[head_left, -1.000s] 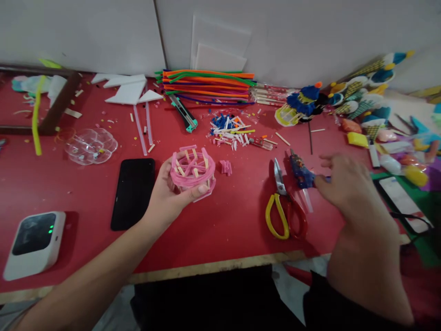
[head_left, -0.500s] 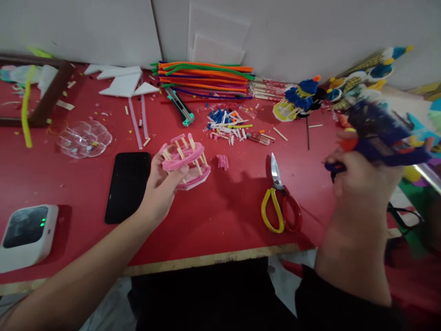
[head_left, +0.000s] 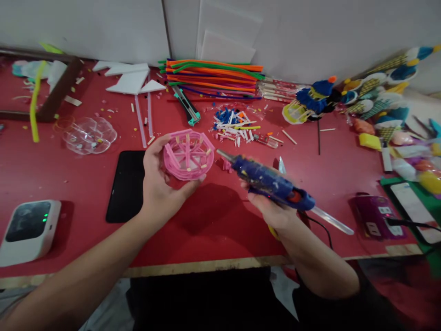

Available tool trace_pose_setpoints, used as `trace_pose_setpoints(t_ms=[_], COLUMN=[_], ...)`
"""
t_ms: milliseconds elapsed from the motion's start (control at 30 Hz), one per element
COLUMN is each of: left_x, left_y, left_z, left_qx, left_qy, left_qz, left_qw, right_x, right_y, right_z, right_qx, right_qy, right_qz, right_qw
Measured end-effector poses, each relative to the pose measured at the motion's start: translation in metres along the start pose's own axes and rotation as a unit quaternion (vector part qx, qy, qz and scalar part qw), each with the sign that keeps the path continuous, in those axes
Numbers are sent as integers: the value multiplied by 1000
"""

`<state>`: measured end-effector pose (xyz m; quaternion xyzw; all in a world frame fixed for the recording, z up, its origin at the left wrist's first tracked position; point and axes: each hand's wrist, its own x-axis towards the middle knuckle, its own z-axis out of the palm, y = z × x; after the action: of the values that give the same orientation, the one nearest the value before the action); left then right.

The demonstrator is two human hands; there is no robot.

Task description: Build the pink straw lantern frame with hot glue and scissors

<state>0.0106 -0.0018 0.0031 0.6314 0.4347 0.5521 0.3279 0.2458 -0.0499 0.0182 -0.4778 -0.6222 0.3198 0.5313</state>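
I had left hand (head_left: 156,186) curled round pink circular openwork frame (head_left: 188,174) of fuzzy strips and pale sticks, just right of black rectangular phone (head_left: 124,191) — thumb along near side. Right hand (head_left: 274,212), farther right of phone, gripped blue plastic glue gun (head_left: 267,178), nozzle just beside frame; I couldn't tell whether they touched. Left of phone — white box (head_left: 48,241) with green lights.

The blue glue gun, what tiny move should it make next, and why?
Perhaps the right hand should ease the nozzle of the blue glue gun slightly left, toward the rim of the pink basket. The nozzle already points at the basket, close to its side, and the left hand holds the basket with its open top showing. A glue stick pokes out behind.
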Motion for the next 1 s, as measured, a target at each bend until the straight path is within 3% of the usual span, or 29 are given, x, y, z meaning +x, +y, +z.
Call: trace_pose_setpoints(t_ms=[67, 167, 400, 567, 733, 1000], left_x=[1, 1, -2, -3, -4, -9], left_y=[1, 4, 10, 10, 9, -6], left_z=[-1, 0, 1, 1, 1, -4], left_qx=[-3, -6, 14, 16, 25, 48], left_qy=[7, 15, 8, 16, 22, -1], left_qz=[-9, -20, 42, 65, 65, 55], left_qw=[1000, 1000, 999, 998, 997, 997], right_x=[2, 6, 6, 7, 7, 7], right_y=[-6, -12, -9, -9, -10, -11], right_z=[-3, -2, 3, 2, 1, -2], right_qx=[-37, -72, -97, -109, -118, -142], right_qy=[-32, -24, -23, -71, -53, -87], right_qz=[-78, -157, -210, -214, -225, -184], right_qw=[996, 985, 973, 968, 966, 969])
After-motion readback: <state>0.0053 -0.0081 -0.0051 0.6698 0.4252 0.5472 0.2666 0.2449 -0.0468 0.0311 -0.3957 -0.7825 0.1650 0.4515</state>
